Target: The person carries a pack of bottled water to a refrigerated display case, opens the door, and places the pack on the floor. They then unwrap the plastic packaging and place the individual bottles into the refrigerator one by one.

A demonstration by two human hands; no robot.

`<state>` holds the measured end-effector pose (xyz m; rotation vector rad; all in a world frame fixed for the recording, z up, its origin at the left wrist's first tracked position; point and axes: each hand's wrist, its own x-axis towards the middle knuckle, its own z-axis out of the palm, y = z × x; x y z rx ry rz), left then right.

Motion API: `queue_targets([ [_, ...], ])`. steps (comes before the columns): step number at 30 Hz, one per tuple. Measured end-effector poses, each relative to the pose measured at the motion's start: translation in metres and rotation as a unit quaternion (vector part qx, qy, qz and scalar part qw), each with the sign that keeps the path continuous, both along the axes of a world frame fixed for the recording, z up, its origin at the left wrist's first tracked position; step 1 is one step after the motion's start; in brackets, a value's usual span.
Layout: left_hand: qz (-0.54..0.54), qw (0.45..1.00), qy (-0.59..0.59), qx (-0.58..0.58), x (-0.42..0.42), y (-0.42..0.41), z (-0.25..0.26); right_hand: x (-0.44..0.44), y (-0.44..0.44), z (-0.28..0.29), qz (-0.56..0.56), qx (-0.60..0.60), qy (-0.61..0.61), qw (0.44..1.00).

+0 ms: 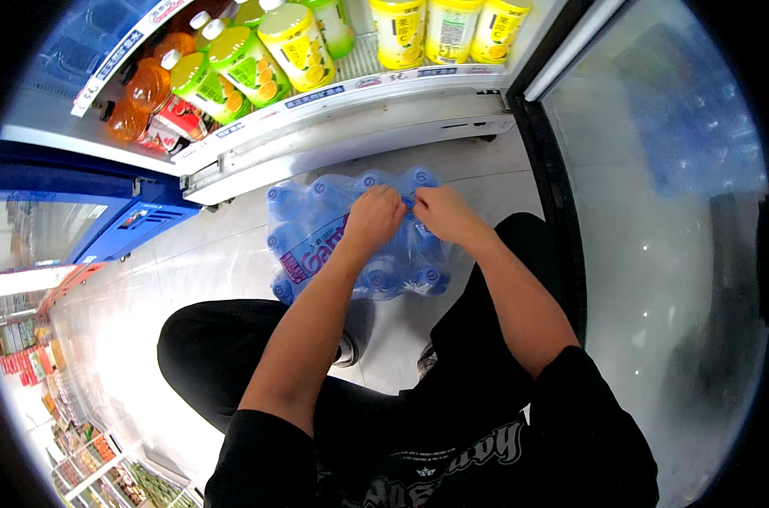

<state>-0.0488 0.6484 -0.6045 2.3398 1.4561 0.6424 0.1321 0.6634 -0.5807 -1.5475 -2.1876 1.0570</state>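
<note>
A shrink-wrapped pack of bottled water [321, 219] with blue caps stands on the tiled floor between my bent knees. My left hand [377, 216] is closed on the clear plastic wrap over the far right part of the pack. Close beside it, my right hand [440, 213] pinches the same wrap between bent fingers. A small gap separates the two hands. The wrap looks bunched and creased near them, and bottle caps show around its edges. Whether the film is torn between the hands cannot be told.
An open drinks cooler's bottom shelf [353, 86] holds yellow, green and orange bottles just beyond the pack. Its glass door [651, 254] stands open at the right. A blue cooler [143, 216] is at the left, with stocked store shelves [98, 457] farther off.
</note>
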Motion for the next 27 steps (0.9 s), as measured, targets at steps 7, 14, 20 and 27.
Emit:
queue_targets([
  [7, 0.054, 0.998, 0.019, 0.008, 0.015, 0.003, 0.007, -0.003, -0.003, -0.005, -0.063, 0.017, -0.084, 0.994],
  [14, 0.081, 0.990, 0.114, 0.000, 0.030, 0.007, 0.003, -0.013, -0.004, -0.006, -0.069, 0.007, -0.135, 0.988],
  [20, 0.039, 0.999, 0.023, 0.022, 0.021, 0.010, -0.004, -0.002, 0.002, -0.020, -0.068, 0.049, 0.025, 0.996],
  [27, 0.105, 0.993, -0.040, 0.040, 0.019, 0.006, -0.007, -0.002, -0.003, -0.027, -0.138, 0.036, 0.070, 0.987],
])
